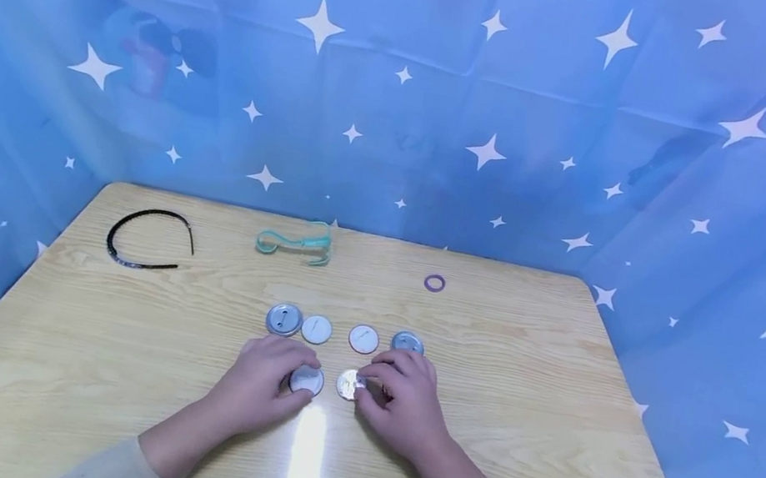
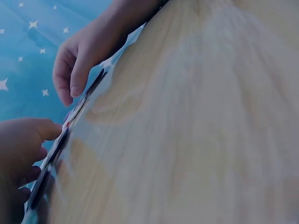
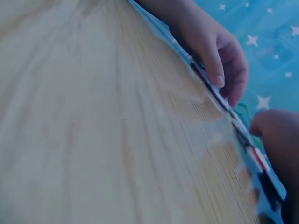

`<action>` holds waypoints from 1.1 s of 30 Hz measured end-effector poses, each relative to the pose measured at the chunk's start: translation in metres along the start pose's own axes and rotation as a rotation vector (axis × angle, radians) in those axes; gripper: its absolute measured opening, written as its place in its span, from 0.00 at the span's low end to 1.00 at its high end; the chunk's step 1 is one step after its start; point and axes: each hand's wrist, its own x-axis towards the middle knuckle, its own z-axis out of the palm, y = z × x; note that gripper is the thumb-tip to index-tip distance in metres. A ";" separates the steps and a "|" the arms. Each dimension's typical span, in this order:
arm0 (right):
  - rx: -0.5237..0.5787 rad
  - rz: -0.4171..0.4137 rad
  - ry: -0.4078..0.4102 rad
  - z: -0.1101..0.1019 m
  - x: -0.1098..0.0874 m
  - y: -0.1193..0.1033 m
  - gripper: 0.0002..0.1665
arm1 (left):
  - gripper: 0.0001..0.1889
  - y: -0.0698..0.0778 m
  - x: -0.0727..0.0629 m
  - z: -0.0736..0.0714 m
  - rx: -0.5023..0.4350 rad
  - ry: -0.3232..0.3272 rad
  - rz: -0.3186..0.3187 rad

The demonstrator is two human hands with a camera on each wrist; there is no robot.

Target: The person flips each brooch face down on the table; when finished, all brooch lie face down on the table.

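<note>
In the head view my left hand [image 1: 263,384] holds a round pin badge [image 1: 308,381] between thumb and fingers, low over the table. Opposite it, my right hand [image 1: 401,403] has its curled fingers and thumb on the edge of a shiny pin badge [image 1: 348,384]. Beyond the hands lies a row of face-down badges: a large grey badge [image 1: 283,320], a small white badge [image 1: 317,329], another small badge [image 1: 364,339] and a second large badge [image 1: 407,342], partly behind my right fingers. Both wrist views show the hands edge-on, with the badges hard to make out.
A black headband [image 1: 115,249] lies at the back left of the wooden table [image 1: 527,466]. Near the back edge are a turquoise strap-like object [image 1: 302,243] and a purple ring [image 1: 434,283]. A blue star-patterned curtain [image 1: 405,107] hangs around the table's back and sides.
</note>
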 end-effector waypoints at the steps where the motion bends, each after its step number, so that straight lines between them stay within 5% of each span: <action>1: 0.005 0.007 0.000 -0.001 -0.001 0.001 0.10 | 0.18 0.002 0.002 0.002 0.013 -0.015 0.003; 10: 0.014 0.073 -0.045 -0.007 -0.004 0.006 0.13 | 0.23 0.022 0.017 0.016 0.076 -0.141 -0.021; 19: -0.021 0.115 -0.091 -0.011 -0.005 0.008 0.18 | 0.20 0.029 0.032 0.032 0.107 -0.143 -0.072; 33: 0.025 0.175 -0.175 -0.016 -0.003 0.003 0.17 | 0.19 0.027 0.032 0.031 0.006 -0.167 -0.104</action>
